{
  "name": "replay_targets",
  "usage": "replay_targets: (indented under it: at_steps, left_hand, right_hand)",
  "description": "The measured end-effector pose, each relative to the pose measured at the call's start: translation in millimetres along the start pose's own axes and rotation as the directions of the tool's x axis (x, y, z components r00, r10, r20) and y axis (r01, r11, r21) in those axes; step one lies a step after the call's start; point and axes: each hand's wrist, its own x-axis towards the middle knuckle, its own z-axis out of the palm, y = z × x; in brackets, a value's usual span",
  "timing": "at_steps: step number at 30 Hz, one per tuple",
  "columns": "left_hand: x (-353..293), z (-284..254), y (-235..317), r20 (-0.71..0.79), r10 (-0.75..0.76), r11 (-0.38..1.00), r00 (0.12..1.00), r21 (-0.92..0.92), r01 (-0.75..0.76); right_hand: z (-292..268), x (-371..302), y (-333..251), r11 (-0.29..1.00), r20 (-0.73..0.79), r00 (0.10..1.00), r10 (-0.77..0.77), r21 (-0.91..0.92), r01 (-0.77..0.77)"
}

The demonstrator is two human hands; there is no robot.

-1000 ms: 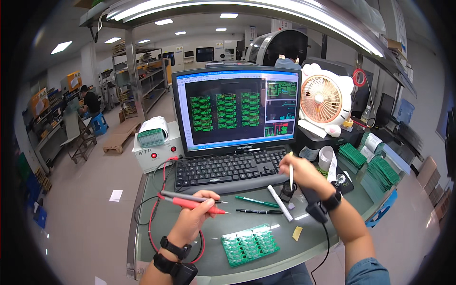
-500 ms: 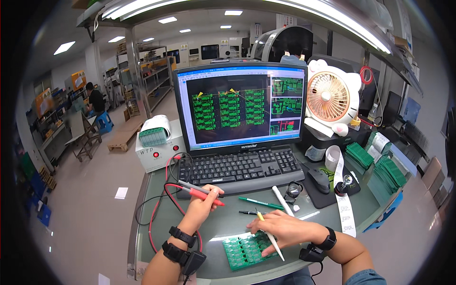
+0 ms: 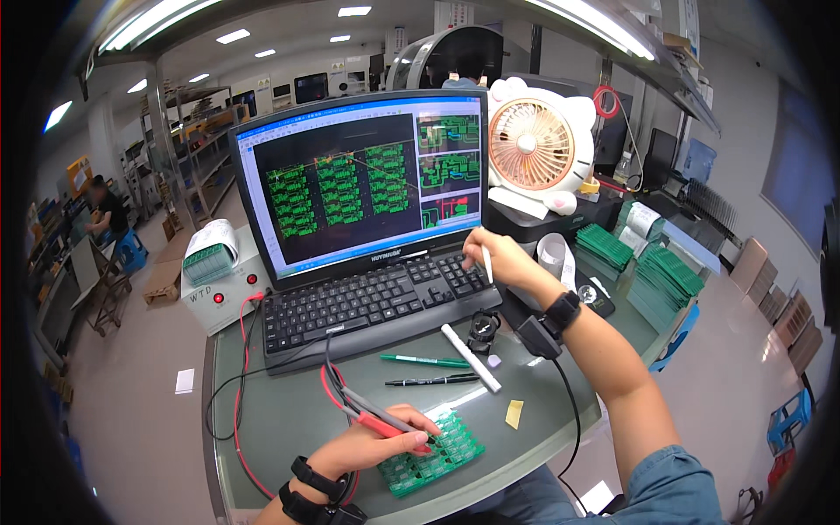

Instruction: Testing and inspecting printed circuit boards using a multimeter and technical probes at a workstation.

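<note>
My left hand (image 3: 376, 444) is closed round a pair of test probes (image 3: 378, 422), one red and one grey, with leads running up from their back ends. Their tips point down at a green circuit board panel (image 3: 455, 442) on the table; I cannot tell if they touch it. The fingers rest over the panel's upper left part and hide some of it. My right hand (image 3: 503, 258) is at the number pad of the black keyboard (image 3: 376, 302). A slim white pen-shaped tool (image 3: 487, 262) is held in its fingers, pointing down.
Behind the keyboard stands a monitor (image 3: 359, 175) showing a board layout. A green pen (image 3: 424, 360), a black pen (image 3: 429, 380), a white marker (image 3: 471, 357) and a yellow slip (image 3: 514, 414) lie on the table. Stacked green boards (image 3: 665, 280) stand right, a white fan (image 3: 534, 144) behind.
My left hand has come down to the panel with the probes. My right hand has left the panel and moved up to the keyboard's right end, still holding the white tool. The view has turned right.
</note>
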Motion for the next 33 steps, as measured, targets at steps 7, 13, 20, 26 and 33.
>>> replay_targets:
  at_steps: [7,13,20,26,33]
  left_hand:
    - [0,-3,-6,-0.008,-0.066,0.997,0.998,-0.03,0.066]
    - [3,-6,-4,-0.003,-0.065,0.998,0.998,0.0,0.065]
    - [4,-6,-7,0.007,-0.056,0.998,0.998,0.025,0.056]
    - [3,-5,-5,0.005,-0.071,0.997,0.997,0.009,0.071]
    - [3,-2,-2,0.034,-0.05,0.999,0.998,0.005,0.049]
  right_hand:
    - [21,8,34,0.989,0.124,0.991,-0.042,-0.136,0.059]
    - [27,23,40,0.95,0.13,0.988,0.078,-0.31,-0.034]
    - [17,28,67,0.89,-0.037,0.995,0.089,-0.445,-0.096]
    - [28,20,43,0.952,0.167,0.984,0.055,-0.305,-0.001]
    - [31,31,51,0.971,0.061,0.994,0.091,-0.226,-0.075]
